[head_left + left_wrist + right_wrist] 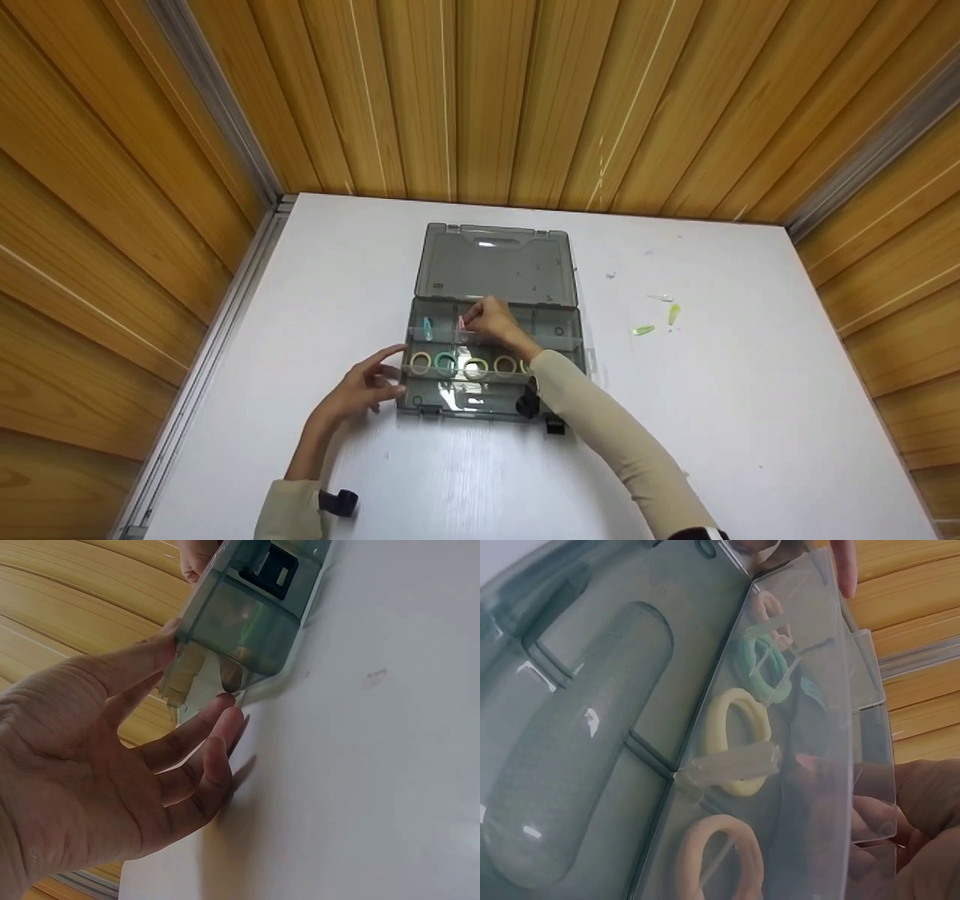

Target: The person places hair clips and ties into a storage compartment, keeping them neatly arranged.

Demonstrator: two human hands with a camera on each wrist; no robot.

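A grey translucent compartment box [496, 264] stands with its lid folded back. My right hand [491, 321] reaches into the far row and pinches a small pink hair clip [461, 323]. Left of it, a blue hair clip [427, 328] occupies the corner compartment. Along the middle row lie several hair ties, among them a yellow one [475, 368] and a teal one [763, 669]. My left hand [360, 388] touches the box's left end with fingers loosely extended; its fingertips [226, 702] are at the box wall in the left wrist view.
On the white table [750, 420], right of the box, lie a green hair clip [643, 330], a yellow one [673, 313] and a whitish one [660, 298]. Small scraps lie near them. Wood-look panels [487, 97] border the table at the back and sides.
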